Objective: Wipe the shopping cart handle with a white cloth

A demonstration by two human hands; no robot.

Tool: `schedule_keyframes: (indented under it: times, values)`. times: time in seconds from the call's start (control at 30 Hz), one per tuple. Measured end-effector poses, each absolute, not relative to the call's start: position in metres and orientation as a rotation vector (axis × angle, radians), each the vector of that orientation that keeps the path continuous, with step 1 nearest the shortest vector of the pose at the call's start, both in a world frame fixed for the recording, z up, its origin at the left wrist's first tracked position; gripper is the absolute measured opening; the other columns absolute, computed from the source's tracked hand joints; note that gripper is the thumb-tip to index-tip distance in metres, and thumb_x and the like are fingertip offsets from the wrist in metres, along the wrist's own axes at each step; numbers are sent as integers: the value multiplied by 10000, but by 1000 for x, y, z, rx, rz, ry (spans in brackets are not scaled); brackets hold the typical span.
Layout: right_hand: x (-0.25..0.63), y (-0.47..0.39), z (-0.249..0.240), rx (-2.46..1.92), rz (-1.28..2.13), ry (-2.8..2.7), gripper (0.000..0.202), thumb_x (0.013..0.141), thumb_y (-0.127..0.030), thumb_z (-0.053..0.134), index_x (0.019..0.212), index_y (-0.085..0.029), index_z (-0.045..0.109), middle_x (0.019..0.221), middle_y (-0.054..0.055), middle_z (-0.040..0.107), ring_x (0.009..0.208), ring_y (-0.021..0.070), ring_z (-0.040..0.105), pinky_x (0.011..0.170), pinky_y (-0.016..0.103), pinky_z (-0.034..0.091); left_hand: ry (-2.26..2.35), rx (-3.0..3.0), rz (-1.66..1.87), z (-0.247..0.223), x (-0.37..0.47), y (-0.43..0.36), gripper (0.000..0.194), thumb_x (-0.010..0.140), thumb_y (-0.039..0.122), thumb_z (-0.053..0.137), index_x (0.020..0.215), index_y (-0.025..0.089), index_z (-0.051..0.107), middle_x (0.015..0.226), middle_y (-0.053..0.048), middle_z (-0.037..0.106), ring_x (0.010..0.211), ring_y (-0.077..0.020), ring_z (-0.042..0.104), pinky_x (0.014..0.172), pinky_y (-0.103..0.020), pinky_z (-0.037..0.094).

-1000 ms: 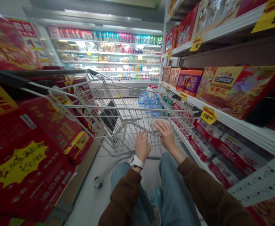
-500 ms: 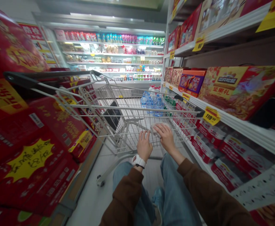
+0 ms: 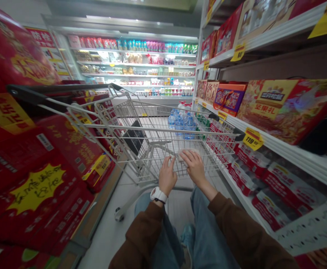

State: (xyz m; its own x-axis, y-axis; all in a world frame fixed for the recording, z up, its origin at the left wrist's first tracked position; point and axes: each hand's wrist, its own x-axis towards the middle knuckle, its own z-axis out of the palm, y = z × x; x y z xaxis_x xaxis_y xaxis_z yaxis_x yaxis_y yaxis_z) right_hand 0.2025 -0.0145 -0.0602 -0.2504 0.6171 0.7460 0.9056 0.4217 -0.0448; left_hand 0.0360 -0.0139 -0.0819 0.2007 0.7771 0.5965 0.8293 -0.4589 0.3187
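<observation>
Right grip holds a pale cloth, seemingly to press it against the cart ahead. Left grip sits beside it; whether closed, I cannot tell.

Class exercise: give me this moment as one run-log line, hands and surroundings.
left hand: near shopping cart wires, contact unclear | right hand: on pale cloth-like item | beside: red boxes left, bottle packs right

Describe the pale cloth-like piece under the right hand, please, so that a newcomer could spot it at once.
Find the wire shopping cart, then follow its near side down to the person's right hand. The pale cloth-like piece shows under that hand, by the cart's side. Its soft, whitish look sets it apart from the cart's thin grey metalwork.
</observation>
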Motion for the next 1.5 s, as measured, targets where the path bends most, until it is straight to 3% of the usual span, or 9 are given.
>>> schedule_keyframes:
  times: [0.2,0.37,0.53,0.8,1.07,1.33,1.5]
  values:
    - [187,-9,-18,-1172,-602,-1938,706,766,44,445,1384,-280,556,1429,10,572,1337,247,432,1135,435,310,-1761,-2021,-1051,-90,-8,-14,676,776,75,502,1436,217,475,1559,-117,397,1487,-306,280,1179,-523,309]
    - [180,5,-42,-1181,-659,-1969,637,798,35,465,1348,-260,591,1412,16,591,1312,264,460,1117,447,322,-1719,-2122,-935,-90,-15,-11,713,762,55,485,1455,222,455,1520,-101,465,1474,-279,319,1217,-538,224]
    - [186,-1,-64,-1241,-600,-2025,638,785,46,483,1331,-261,603,1384,18,615,1276,268,495,1091,446,355,-1746,-2154,-961,-79,-6,-10,683,731,56,501,1402,180,518,1455,-133,522,1431,-286,389,1201,-507,274]
    - [188,8,-26,-1155,-613,-1969,693,790,56,437,1382,-281,561,1442,15,562,1376,248,419,1157,457,303,-1767,-2157,-1031,-78,2,-11,697,709,46,511,1385,213,541,1424,-118,546,1425,-290,390,1155,-482,353]
    - [201,1,-75,-1218,-607,-2062,663,779,59,460,1350,-252,591,1400,37,601,1336,257,469,1106,447,371,-1763,-2174,-1042,-80,7,-10,691,717,43,506,1386,211,539,1423,-120,536,1410,-307,402,1111,-486,393]
    - [194,0,-26,-1159,-579,-1999,740,773,60,438,1426,-282,515,1480,15,526,1391,258,407,1159,461,303,-1745,-2215,-1024,-81,7,-11,717,697,59,528,1395,222,521,1417,-113,518,1410,-303,384,1112,-478,406]
    - [193,9,-43,-1190,-622,-1997,736,766,79,435,1418,-250,529,1481,17,528,1390,264,407,1154,461,308,-1758,-2239,-1067,-78,9,-13,728,693,54,523,1403,216,517,1427,-113,499,1415,-305,371,1105,-463,427]
